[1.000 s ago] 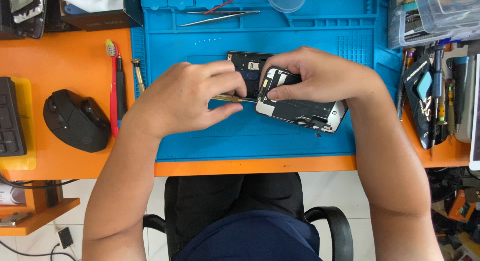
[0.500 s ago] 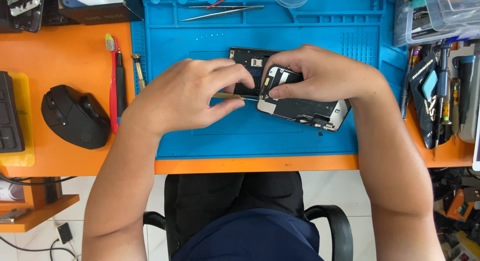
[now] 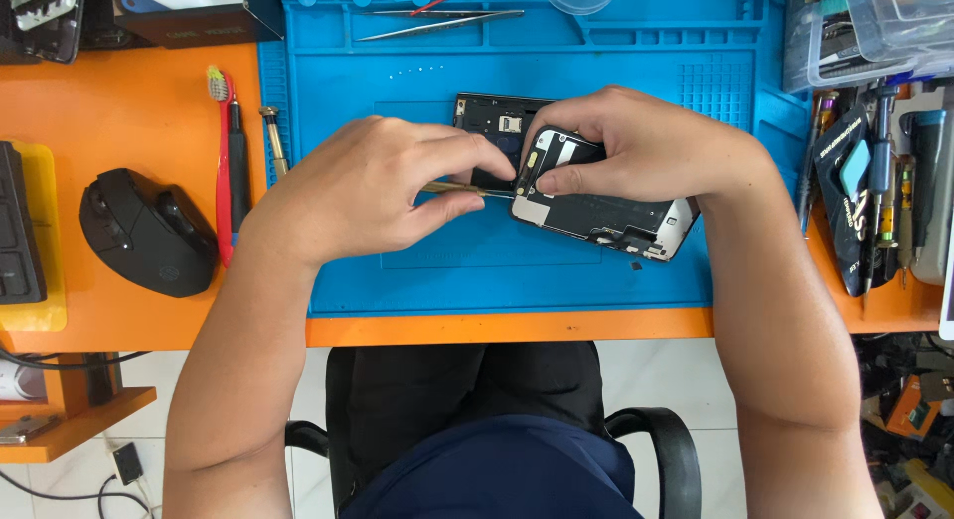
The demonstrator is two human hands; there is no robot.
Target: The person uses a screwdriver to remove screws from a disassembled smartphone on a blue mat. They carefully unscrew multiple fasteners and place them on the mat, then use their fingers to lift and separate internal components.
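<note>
An opened phone screen panel (image 3: 606, 219) lies face down on the blue work mat (image 3: 497, 91), partly over a dark phone body (image 3: 492, 121). My right hand (image 3: 646, 146) pins the panel's upper left end with its fingers. Between thumb and fingers, my left hand (image 3: 368, 186) pinches a thin brass-coloured tool (image 3: 459, 189), and the tip touches the panel's left edge.
Tweezers (image 3: 437, 20) lie at the mat's top. A red toothbrush (image 3: 221, 151), a black tool and a small screwdriver (image 3: 273, 136) lie at its left edge. A black mouse (image 3: 144, 231) sits on the orange desk. Tools and plastic boxes (image 3: 874, 32) crowd the right side.
Both hands stay on the panel with hardly any shift; the tool tip remains at the panel's left edge.
</note>
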